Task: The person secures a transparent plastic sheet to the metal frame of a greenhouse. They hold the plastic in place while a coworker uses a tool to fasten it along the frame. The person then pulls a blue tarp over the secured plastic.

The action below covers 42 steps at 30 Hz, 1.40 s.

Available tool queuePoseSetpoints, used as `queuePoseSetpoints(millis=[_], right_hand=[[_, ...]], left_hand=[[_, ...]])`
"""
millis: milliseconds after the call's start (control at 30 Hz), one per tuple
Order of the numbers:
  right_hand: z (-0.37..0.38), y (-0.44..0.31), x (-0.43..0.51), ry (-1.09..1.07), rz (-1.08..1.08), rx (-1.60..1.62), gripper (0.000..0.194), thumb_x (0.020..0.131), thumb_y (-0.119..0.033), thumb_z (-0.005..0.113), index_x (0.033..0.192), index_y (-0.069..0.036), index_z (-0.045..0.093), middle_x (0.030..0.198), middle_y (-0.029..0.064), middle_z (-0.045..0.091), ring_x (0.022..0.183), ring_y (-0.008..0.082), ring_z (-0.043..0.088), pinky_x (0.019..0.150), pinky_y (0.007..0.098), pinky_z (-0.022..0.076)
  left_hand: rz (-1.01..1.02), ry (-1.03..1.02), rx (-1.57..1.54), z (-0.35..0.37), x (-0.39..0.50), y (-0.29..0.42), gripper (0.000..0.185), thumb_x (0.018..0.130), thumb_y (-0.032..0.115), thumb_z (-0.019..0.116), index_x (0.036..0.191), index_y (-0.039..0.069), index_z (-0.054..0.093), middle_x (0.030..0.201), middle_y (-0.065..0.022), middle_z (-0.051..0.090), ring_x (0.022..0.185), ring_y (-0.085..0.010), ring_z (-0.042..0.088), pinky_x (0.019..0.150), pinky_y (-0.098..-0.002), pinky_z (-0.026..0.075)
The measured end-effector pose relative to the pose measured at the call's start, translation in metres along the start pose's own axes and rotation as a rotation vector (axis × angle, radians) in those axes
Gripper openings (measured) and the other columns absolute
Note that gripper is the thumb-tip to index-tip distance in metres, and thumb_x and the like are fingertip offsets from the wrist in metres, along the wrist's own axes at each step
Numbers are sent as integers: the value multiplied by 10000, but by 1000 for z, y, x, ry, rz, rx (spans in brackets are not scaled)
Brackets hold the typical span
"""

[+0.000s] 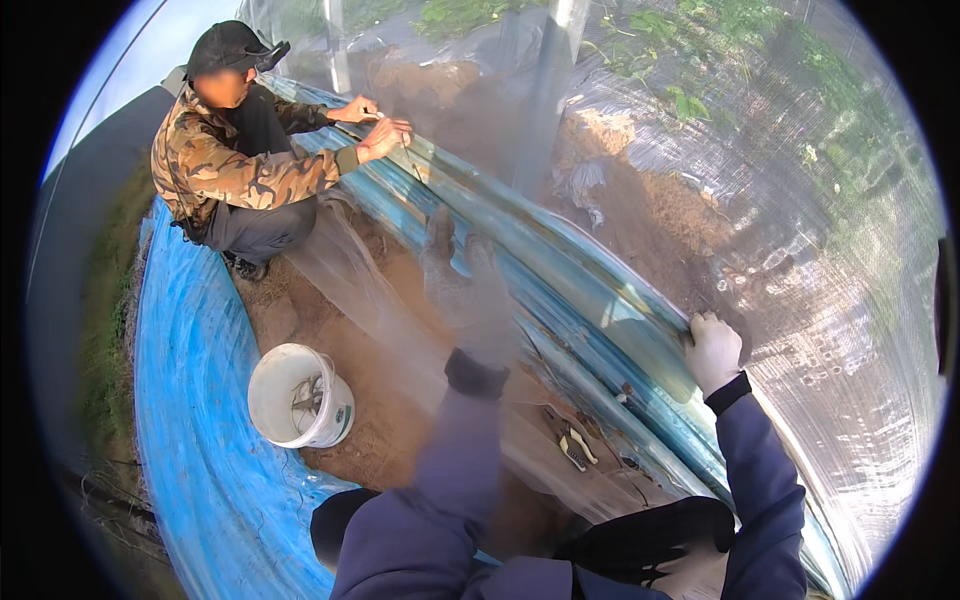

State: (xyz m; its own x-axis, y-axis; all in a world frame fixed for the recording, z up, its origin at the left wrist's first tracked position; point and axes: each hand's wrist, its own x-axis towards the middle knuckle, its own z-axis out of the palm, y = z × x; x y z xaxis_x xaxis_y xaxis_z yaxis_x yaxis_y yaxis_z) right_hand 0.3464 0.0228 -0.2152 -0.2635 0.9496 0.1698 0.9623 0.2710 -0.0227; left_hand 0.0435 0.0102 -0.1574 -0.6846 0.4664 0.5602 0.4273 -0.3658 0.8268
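My left hand [466, 281], in a grey glove and blurred, is raised over the sheeting with thumb and fingers apart and nothing visible in it. In a pale glove, my right hand [712, 351] grips the upper edge of the rolled plastic sheet [600, 300] where it meets the mesh netting [847, 330]. The clear-blue sheet runs in long folds from the upper left to the lower right. Pruning shears [576, 448] with pale handles lie on the ground below the folds.
A person in a camouflage jacket [247, 176] squats at the upper left, both hands at the sheet's edge. A white bucket [341, 409] with small items inside stands on bare soil beside a blue tarp [202, 375]. Plants [686, 105] grow behind the netting.
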Motion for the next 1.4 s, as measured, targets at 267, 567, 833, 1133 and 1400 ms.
queuePoseSetpoints(millis=[267, 567, 833, 1133, 1400], right_hand=[[-5, 9, 9, -67, -27, 69, 169, 750, -201, 650, 818, -48, 626, 862, 151, 625, 812, 346, 621, 709, 442, 501], [-12, 6, 13, -94, 1, 90, 198, 754, -226, 659, 803, -36, 631, 855, 151, 626, 815, 353, 617, 726, 452, 492], [-15, 5, 12, -105, 34, 89, 197, 745, -233, 666, 811, -50, 635, 840, 142, 626, 822, 351, 611, 731, 453, 484], [-18, 0, 12, -70, 14, 116, 175, 729, -209, 665, 804, -54, 636, 834, 151, 626, 810, 355, 609, 720, 455, 481], [-15, -2, 11, -54, 40, 108, 172, 735, -210, 661, 793, -50, 630, 832, 154, 623, 803, 358, 612, 722, 455, 484]], left_hand=[[-612, -165, 31, 8, -39, -82, 441, 916, 191, 529, 1274, -59, 468, 1110, -143, 587, 957, -180, 560, 844, -280, 453], [-762, 5, -19, -13, -14, -94, 449, 880, 237, 568, 1209, -68, 538, 1123, -197, 602, 1036, -255, 580, 866, -308, 442], [-613, -65, 169, 14, -76, -108, 500, 892, 296, 571, 1225, -74, 522, 1122, -200, 605, 1024, -268, 582, 868, -336, 443], [-522, -7, 592, -80, -57, -153, 459, 888, 201, 550, 1255, -66, 478, 1115, -184, 600, 960, -236, 583, 845, -307, 449], [-218, -411, 1067, -85, -105, -180, 382, 848, 158, 560, 1178, -32, 531, 968, -105, 589, 830, -190, 556, 730, -292, 462]])
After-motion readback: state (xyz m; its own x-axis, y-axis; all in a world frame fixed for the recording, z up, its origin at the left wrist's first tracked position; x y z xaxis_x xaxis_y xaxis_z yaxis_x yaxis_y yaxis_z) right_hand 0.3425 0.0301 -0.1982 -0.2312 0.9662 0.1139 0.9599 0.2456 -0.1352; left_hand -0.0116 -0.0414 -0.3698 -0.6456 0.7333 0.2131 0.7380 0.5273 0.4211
